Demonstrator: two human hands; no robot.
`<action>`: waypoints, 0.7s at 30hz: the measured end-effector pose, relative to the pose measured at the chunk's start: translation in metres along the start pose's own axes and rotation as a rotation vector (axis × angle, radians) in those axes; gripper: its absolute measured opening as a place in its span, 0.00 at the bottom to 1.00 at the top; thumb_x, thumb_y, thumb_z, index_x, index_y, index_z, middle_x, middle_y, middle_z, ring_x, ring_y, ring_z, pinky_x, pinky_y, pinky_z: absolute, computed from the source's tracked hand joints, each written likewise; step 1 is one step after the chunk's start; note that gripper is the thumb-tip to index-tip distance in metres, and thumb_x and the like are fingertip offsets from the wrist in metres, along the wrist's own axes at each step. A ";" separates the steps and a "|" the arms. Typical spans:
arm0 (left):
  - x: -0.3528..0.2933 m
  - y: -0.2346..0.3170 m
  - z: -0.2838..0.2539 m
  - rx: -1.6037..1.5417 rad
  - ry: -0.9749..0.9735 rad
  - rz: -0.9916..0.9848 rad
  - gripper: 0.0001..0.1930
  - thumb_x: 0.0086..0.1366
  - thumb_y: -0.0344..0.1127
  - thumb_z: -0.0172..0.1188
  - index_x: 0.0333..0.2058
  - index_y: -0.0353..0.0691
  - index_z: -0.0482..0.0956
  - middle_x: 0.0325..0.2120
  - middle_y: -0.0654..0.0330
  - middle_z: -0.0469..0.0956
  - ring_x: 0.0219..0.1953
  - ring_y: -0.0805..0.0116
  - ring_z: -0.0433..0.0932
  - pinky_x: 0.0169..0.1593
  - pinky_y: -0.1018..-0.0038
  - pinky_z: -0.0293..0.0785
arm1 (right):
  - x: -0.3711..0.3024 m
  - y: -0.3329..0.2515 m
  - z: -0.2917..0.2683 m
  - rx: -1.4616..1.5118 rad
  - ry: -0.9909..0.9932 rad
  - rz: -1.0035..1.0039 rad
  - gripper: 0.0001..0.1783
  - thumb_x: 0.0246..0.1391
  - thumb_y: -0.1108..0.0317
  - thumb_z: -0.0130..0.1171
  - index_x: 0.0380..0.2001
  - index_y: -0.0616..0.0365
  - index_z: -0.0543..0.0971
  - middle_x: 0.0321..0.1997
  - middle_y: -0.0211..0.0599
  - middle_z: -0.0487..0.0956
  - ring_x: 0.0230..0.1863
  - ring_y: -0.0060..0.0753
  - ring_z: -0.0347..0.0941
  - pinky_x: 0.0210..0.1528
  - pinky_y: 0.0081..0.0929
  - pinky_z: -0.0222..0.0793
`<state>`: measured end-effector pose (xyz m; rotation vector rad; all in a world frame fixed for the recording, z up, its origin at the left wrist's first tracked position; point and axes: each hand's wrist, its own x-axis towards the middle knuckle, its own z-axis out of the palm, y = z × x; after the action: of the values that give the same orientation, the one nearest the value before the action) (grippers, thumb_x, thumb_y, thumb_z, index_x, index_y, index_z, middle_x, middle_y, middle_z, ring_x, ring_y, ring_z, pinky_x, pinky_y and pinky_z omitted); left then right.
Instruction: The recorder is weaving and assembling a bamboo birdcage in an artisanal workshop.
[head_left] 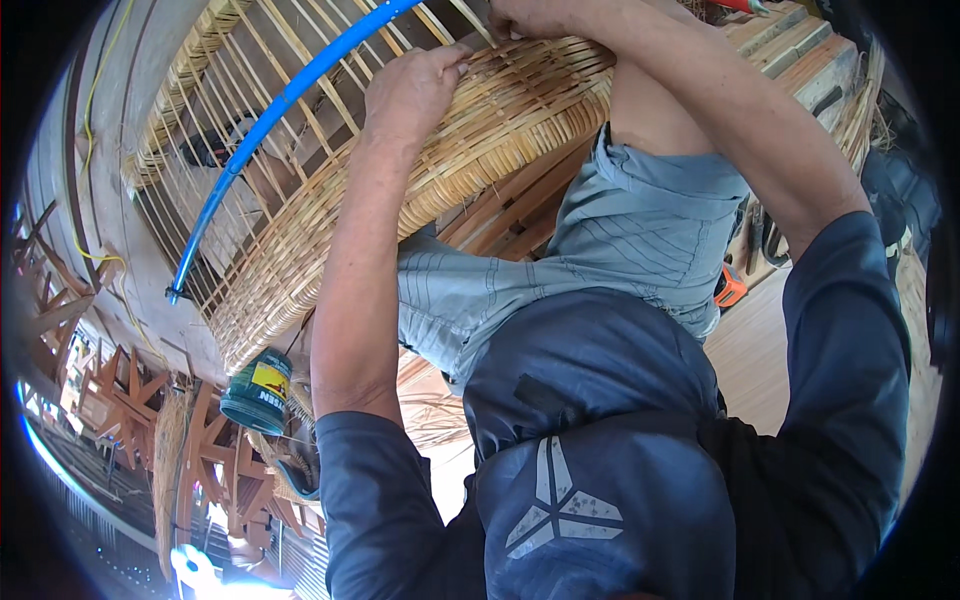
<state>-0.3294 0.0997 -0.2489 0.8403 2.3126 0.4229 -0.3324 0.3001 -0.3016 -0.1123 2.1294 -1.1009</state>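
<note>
A curved piece of woven rattan (500,95), tan with a thick braided rim, lies across my lap and reaches down to the left. Thin bare stakes (290,45) stand out from its upper edge. My left hand (410,95) is closed over that edge, thumb and forefinger pressed together at the top row of the weave. At the picture's upper border, my right hand (535,18) has its fingers curled against the same edge; what they pinch is partly hidden. A bent blue tube (290,95) crosses over the stakes left of my hands.
Below the weave's left end hangs or stands a dark green can (257,392) with a yellow label. Wooden pieces (225,450) are heaped at lower left. An orange and black tool (731,286) lies right of my knee. Stacked timber (790,45) is at upper right.
</note>
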 end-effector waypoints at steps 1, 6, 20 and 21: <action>0.000 0.001 -0.001 0.000 0.003 -0.005 0.14 0.61 0.41 0.50 0.44 0.54 0.78 0.35 0.52 0.79 0.40 0.53 0.77 0.45 0.64 0.72 | 0.006 -0.005 0.000 -0.061 -0.014 0.024 0.12 0.47 0.72 0.55 0.37 0.58 0.80 0.35 0.40 0.80 0.38 0.36 0.76 0.39 0.28 0.70; 0.002 -0.002 -0.001 -0.021 -0.042 0.018 0.15 0.60 0.39 0.50 0.46 0.55 0.77 0.36 0.52 0.78 0.41 0.53 0.76 0.46 0.63 0.72 | -0.012 0.002 -0.002 -0.312 -0.067 0.122 0.11 0.46 0.73 0.56 0.35 0.58 0.81 0.34 0.42 0.81 0.38 0.38 0.77 0.38 0.30 0.71; -0.021 -0.009 -0.003 -0.253 0.181 -0.011 0.20 0.60 0.41 0.53 0.50 0.43 0.71 0.40 0.53 0.77 0.45 0.51 0.74 0.49 0.61 0.69 | -0.041 -0.035 0.021 -0.261 0.225 -0.136 0.12 0.51 0.68 0.54 0.39 0.61 0.76 0.38 0.49 0.77 0.41 0.50 0.74 0.44 0.38 0.68; -0.041 -0.012 -0.011 -0.348 0.381 0.071 0.21 0.60 0.42 0.54 0.51 0.42 0.70 0.39 0.51 0.77 0.45 0.51 0.74 0.48 0.61 0.69 | -0.039 -0.039 0.027 -0.247 0.221 -0.219 0.13 0.51 0.70 0.53 0.41 0.60 0.76 0.40 0.48 0.77 0.42 0.50 0.73 0.44 0.38 0.68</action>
<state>-0.3178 0.0628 -0.2275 0.7145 2.4444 1.0614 -0.2958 0.2725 -0.2608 -0.3617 2.4936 -1.0052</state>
